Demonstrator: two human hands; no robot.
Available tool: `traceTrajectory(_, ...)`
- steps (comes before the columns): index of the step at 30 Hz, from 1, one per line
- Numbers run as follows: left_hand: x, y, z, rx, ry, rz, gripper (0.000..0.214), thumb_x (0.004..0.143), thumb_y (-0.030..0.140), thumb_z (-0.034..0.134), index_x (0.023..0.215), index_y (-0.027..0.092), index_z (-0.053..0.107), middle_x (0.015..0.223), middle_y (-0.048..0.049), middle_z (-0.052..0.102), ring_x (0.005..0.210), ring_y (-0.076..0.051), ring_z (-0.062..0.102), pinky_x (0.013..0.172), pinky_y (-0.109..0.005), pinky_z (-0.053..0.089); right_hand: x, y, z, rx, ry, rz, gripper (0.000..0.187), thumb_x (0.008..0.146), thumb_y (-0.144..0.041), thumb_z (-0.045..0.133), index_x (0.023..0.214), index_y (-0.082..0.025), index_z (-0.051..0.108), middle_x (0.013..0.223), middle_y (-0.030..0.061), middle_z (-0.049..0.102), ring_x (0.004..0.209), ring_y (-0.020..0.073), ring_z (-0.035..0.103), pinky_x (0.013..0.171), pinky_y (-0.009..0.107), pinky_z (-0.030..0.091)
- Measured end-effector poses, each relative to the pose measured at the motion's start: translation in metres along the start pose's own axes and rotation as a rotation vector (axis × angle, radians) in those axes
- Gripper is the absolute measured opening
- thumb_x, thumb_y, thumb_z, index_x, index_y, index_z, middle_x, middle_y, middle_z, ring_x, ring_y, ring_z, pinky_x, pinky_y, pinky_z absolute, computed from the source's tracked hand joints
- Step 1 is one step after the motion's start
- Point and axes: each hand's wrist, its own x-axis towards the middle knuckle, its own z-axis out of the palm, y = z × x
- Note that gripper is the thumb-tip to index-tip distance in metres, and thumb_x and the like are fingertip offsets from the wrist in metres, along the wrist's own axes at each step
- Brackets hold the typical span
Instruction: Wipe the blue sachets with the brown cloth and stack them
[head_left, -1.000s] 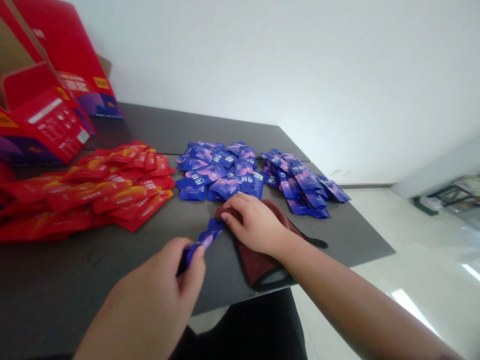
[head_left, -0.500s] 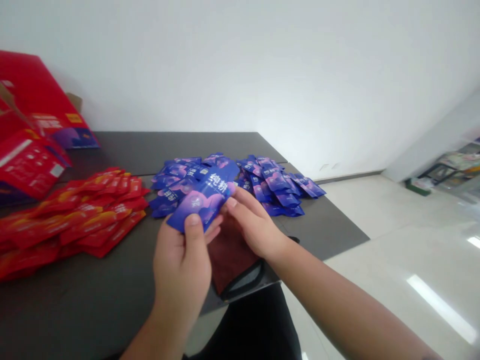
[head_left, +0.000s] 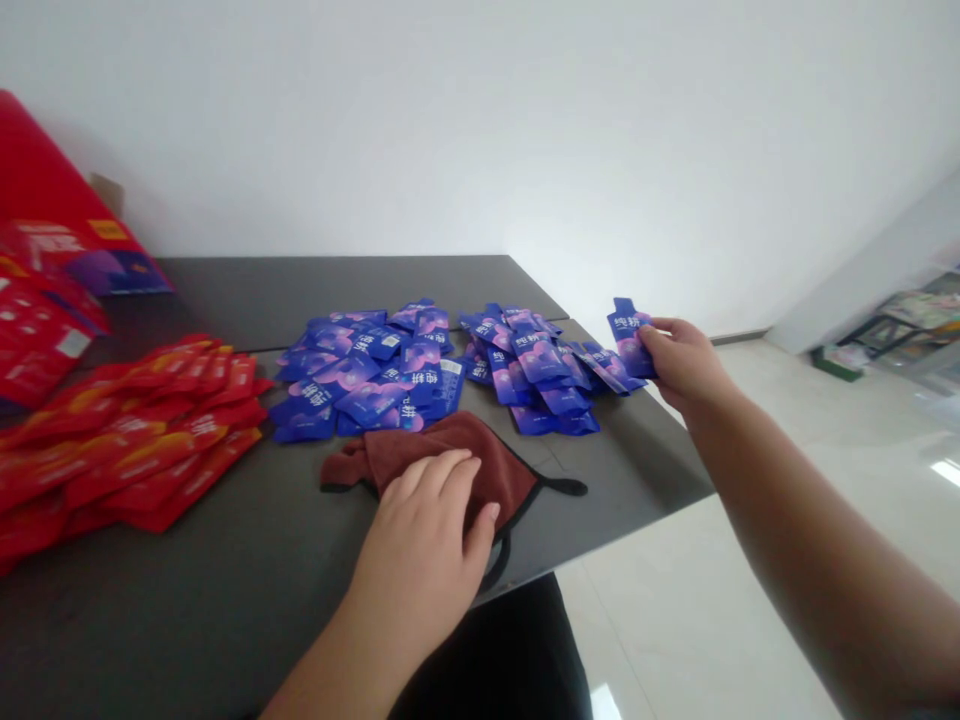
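Note:
My right hand (head_left: 679, 362) grips a blue sachet (head_left: 628, 335) just above the right end of the right-hand blue sachet pile (head_left: 536, 365). My left hand (head_left: 422, 545) lies flat, fingers stretched out, on a dark red cloth (head_left: 450, 455) near the table's front edge. A second blue sachet pile (head_left: 367, 375) sits behind the cloth. A spread of red sachets (head_left: 127, 425) covers the left of the dark table (head_left: 225, 570).
Red cartons (head_left: 52, 270) stand at the far left against the white wall. The table's right edge drops to a glossy white floor (head_left: 712, 600). A low rack with items (head_left: 892, 350) is at the far right.
The blue sachet passed from my left hand to my right, which carried it right over the right pile. My left hand dropped flat onto the red cloth.

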Motion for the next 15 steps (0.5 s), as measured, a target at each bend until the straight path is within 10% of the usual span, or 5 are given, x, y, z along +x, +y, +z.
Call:
traceTrajectory(6, 0.002, 0.003, -0.003, 0.003, -0.027, -0.024, 0.035, 0.106, 0.029, 0.058, 0.138, 0.016, 0.065, 0.146, -0.015, 0.069, 0.133, -0.036, 0.063, 0.115, -0.061, 0.05, 0.012, 0.026, 0.017, -0.218, -0.123, 0.072, 0.045, 0.083, -0.031, 0.081, 0.123, -0.016, 0.068, 0.1, 0.013, 0.081, 0.079, 0.024, 0.076, 0.07, 0.036, 0.062)
traceTrajectory(15, 0.0, 0.005, -0.005, -0.013, -0.027, -0.037, 0.033, 0.106, 0.028, 0.059, 0.136, 0.017, 0.066, 0.145, -0.0138, 0.069, 0.133, -0.034, 0.062, 0.115, -0.058, 0.05, 0.017, 0.027, 0.01, -0.509, -0.2, -0.048, 0.026, 0.082, -0.034, 0.081, 0.102, -0.018, 0.082, 0.094, 0.0092, 0.082, 0.085, 0.0238, 0.074, 0.083, 0.036, 0.056)
